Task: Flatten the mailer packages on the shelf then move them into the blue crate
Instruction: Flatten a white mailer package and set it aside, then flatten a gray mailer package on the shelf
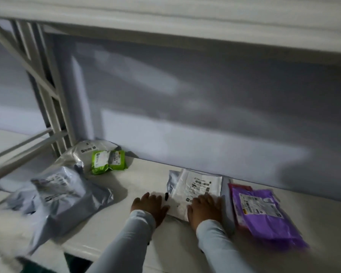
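While both of our hands lie flat on it, the white mailer [195, 191] rests on the white shelf [146, 178], close to the grey back wall [205, 115], with its printed label facing up. Our right hand [204, 209] presses on the near right part of this mailer, fingers [209, 200] straight and lying close together, pointing toward the wall. Our left hand [149, 207] rests palm down at the mailer's near left edge, partly on the bare shelf, its fingers likewise straight and hardly spread; neither hand curls around anything. We see a small dark object [166, 196] lying on the mailer's left edge just beyond the left fingertips, too small for us to identify. Both forearms wear pale long sleeves [138, 229].

Just to the right, a purple mailer [264, 217] lies flat with its label up, stacked over a pink-red one [239, 187] whose far corner pokes out. Its left edge sits just beside the white mailer, and we cannot tell whether they touch.

Well to the left, a crumpled grey mailer [63, 196] puffs up near the shelf's front. Behind it, toward the corner, a silver-white mailer [81, 152] rests beside a small green package [107, 161], both near the wall. A white metal frame [43, 91] rises at the left end of the shelf, and another shelf board [185, 26] spans above us.
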{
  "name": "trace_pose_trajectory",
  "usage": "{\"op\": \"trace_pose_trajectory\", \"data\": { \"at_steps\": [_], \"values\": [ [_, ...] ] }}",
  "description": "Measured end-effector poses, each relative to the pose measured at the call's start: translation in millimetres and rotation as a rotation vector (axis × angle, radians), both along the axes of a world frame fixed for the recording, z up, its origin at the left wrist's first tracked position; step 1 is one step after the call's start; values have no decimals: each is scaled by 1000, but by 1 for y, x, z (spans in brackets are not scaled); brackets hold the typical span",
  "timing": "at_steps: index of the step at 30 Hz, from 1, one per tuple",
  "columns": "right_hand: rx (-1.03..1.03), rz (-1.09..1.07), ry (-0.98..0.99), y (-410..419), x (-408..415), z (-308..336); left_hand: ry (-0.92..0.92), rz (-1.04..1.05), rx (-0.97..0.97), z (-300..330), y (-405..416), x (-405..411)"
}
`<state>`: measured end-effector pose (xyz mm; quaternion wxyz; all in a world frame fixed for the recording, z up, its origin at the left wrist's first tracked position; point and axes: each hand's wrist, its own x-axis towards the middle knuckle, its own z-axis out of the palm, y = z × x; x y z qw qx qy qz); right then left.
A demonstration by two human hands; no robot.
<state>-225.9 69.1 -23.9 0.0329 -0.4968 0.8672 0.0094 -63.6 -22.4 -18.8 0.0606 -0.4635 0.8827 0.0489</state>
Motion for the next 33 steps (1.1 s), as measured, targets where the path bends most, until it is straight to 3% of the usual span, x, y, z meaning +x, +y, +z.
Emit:
{"op": "trace_pose_trajectory", "data": {
  "at_steps": [10, 15, 17, 21, 25, 29, 33],
  "values": [
    [-66, 225, -97, -83, 126, 35, 65, 252, -261, 62, -34, 118],
    [-114, 355, -182, -119, 191, 47, 187, 561, -355, 70, -47, 189],
    [-106, 395, -254, -129, 213, 44, 257, 746, -307, 67, -48, 211],
    [-68, 389, -394, -137, 251, 37, 642, 1130, 70, 55, -55, 245],
    [-72, 348, -448, -140, 264, 35, 748, 945, 316, 39, -57, 245],
    [-99, 298, -495, -139, 257, 35, 740, 865, 334, 36, -52, 233],
    [-136, 221, -388, -127, 232, 42, 692, 794, 364, 36, -51, 218]
  ]
}}
